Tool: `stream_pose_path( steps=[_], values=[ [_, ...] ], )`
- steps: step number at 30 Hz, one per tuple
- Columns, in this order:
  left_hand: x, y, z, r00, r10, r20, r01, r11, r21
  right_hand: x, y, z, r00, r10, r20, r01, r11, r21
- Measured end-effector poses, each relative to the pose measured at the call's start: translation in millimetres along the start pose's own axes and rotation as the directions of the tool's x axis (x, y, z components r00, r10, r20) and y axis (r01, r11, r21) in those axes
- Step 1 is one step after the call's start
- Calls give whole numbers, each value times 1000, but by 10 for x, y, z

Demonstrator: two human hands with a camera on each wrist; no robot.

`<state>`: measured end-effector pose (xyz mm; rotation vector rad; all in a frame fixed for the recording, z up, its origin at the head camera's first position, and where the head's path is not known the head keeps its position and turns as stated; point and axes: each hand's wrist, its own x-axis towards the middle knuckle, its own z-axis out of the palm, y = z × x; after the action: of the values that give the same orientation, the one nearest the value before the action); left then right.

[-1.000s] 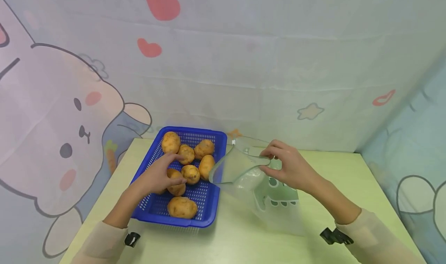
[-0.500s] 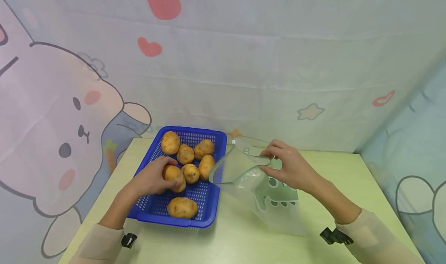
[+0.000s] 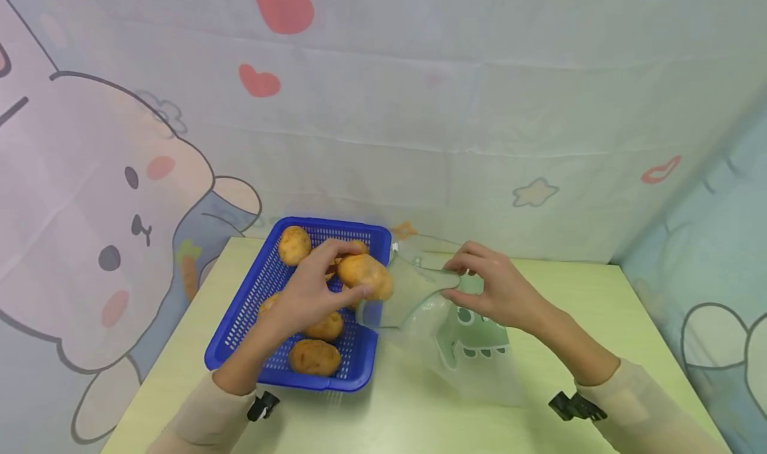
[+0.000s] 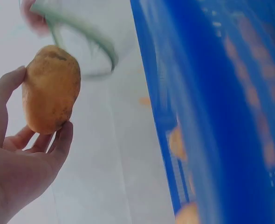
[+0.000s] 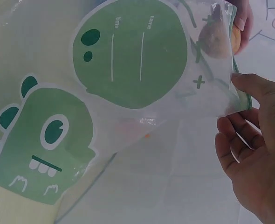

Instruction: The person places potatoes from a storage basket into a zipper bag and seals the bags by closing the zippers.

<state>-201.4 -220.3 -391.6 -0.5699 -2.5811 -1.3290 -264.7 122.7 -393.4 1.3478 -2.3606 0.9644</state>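
A potato (image 3: 367, 275) is gripped between the thumb and fingers of my left hand (image 3: 311, 287), lifted over the right rim of the blue basket. In the left wrist view the same potato (image 4: 51, 88) shows whole. My right hand (image 3: 500, 284) pinches the edge of a clear zip bag (image 3: 413, 291), whose mouth gapes toward the potato. Green dinosaur artwork (image 5: 58, 140) covers the bag in the right wrist view, and the potato shows partly through the plastic near the opening. Several other potatoes (image 3: 314, 357) lie in the blue basket (image 3: 240, 307), some hidden by my left hand.
A pale green table (image 3: 407, 414) carries the basket on the left and the bag on the right. Behind it hangs a cloth backdrop (image 3: 383, 141) with cartoon prints. Black wrist mounts (image 3: 578, 407) sit at the sleeve cuffs.
My left hand has taken hold of a potato in the basket, lifted it and carried it right to the bag's mouth. My right hand has stayed nearly in place, still pinching the bag.
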Motion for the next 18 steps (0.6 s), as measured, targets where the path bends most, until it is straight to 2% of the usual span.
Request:
stream_pose_path(
  steps=[3,7,18],
  values=[
    [55,51,173,998,67,20,-67,998,-4,0,11,9,1000,-20,-13,20,1000,2],
    [67,66,298,995,86,58,-86,996,6,12,7,29,1000,-20,-12,20,1000,11],
    [78,33,370,995,80,65,-82,997,18,21,5,50,999,-26,-30,27,999,18]
  ],
)
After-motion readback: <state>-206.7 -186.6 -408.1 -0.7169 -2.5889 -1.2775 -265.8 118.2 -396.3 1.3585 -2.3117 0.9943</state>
